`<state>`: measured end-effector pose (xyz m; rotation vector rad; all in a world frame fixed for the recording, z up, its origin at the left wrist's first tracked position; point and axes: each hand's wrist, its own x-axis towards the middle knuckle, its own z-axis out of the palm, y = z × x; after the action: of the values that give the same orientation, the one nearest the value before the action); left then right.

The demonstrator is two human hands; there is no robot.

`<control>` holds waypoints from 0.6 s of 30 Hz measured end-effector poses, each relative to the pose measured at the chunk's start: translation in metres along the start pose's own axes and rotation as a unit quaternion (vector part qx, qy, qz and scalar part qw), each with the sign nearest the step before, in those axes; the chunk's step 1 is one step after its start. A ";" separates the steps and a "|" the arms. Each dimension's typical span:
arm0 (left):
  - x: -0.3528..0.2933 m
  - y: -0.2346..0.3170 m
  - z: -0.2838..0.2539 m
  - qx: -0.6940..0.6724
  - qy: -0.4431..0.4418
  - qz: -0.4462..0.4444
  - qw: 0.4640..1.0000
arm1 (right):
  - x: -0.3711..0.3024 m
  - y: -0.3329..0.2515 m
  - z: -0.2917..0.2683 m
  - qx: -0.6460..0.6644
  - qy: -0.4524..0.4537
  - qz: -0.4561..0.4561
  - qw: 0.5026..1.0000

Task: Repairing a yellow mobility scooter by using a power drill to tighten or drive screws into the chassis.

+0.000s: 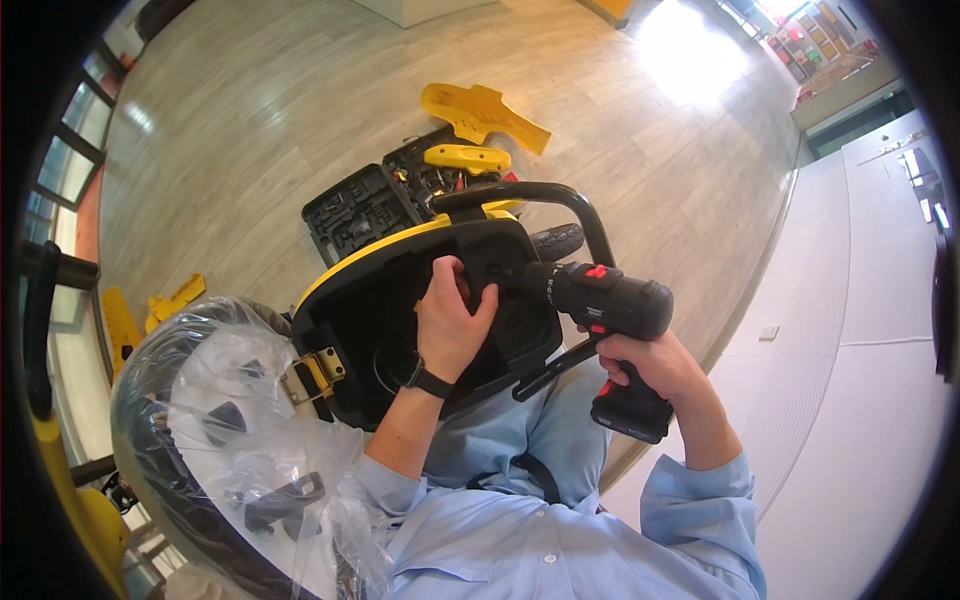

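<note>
My right hand is wrapped round the grip of a black cordless drill with red switches. Its chuck points left, toward the far inner side of a black storage compartment edged in yellow. Over that compartment is my left hand, fingers curled with thumb and index finger close together near the drill's tip; whatever they may pinch is too small to make out. A black curved handle bar rises at the compartment's far end. On the near left, a brass-coloured hinge joins the compartment to a plastic-wrapped seat.
Beyond the compartment, an open black tool case lies on the wooden floor. Yellow plastic panels lie behind it, with more yellow pieces at the left. A tyre shows beside the handle bar. A white wall stands at right.
</note>
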<state>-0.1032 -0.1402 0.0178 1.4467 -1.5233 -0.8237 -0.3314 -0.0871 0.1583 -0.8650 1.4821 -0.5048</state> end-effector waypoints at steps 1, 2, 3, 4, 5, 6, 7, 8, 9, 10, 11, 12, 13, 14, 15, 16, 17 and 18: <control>0.000 -0.001 0.001 0.002 -0.002 -0.002 1.000 | 0.001 0.002 -0.002 0.026 -0.003 0.002 1.000; 0.000 -0.001 0.001 0.002 -0.001 -0.001 1.000 | 0.002 0.004 -0.003 0.051 -0.007 0.004 0.999; 0.000 0.000 0.001 0.002 -0.001 -0.001 1.000 | 0.003 0.005 -0.003 0.051 -0.007 0.003 0.999; 0.000 0.001 0.001 0.001 -0.003 -0.001 1.000 | 0.003 0.006 -0.003 0.052 -0.006 0.004 0.999; 0.000 0.001 0.001 0.001 -0.004 -0.001 1.000 | 0.003 0.007 -0.004 0.053 -0.004 0.005 0.999; 0.001 0.002 0.002 0.002 -0.005 -0.002 1.000 | 0.003 0.007 -0.004 0.053 -0.003 0.005 0.999; 0.001 0.002 0.001 0.004 -0.005 -0.004 1.000 | 0.004 0.008 -0.005 0.045 -0.005 0.000 0.999; 0.001 0.002 0.001 0.005 -0.005 -0.004 1.000 | 0.004 0.008 -0.005 0.036 -0.007 -0.006 0.999; 0.000 0.001 0.001 0.004 -0.002 -0.002 1.000 | 0.004 0.008 -0.005 0.037 -0.007 -0.006 0.999; 0.000 0.001 0.001 0.003 0.003 0.001 1.000 | 0.004 0.007 -0.004 0.041 -0.009 0.003 0.999; 0.000 0.001 0.000 0.003 0.003 0.002 1.000 | 0.004 0.006 -0.004 0.046 -0.011 0.011 0.999; 0.000 0.001 0.000 0.005 0.003 0.002 1.000 | 0.004 0.005 -0.004 0.046 -0.011 0.010 0.999; 0.000 0.001 0.001 0.005 0.002 0.003 1.000 | 0.003 0.005 -0.004 0.046 -0.012 0.015 0.999; 0.001 0.002 0.001 0.005 0.002 0.004 1.000 | 0.002 0.005 -0.004 0.046 -0.014 0.019 0.999; 0.001 0.003 0.001 0.005 -0.001 0.001 1.000 | 0.001 0.005 -0.003 0.046 -0.013 0.018 0.999; 0.001 0.003 0.001 0.006 -0.003 -0.003 1.000 | 0.001 0.005 0.000 0.050 -0.016 0.012 0.999; 0.001 0.003 0.001 0.006 -0.003 -0.003 1.000 | 0.001 0.005 0.001 0.054 -0.019 0.006 0.998; 0.000 0.003 0.001 0.007 -0.004 -0.004 1.000 | 0.001 0.006 0.000 0.054 -0.019 0.006 0.998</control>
<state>-0.1054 -0.1404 0.0203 1.4628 -1.5335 -0.8261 -0.3324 -0.0840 0.1530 -0.7765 1.4116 -0.5506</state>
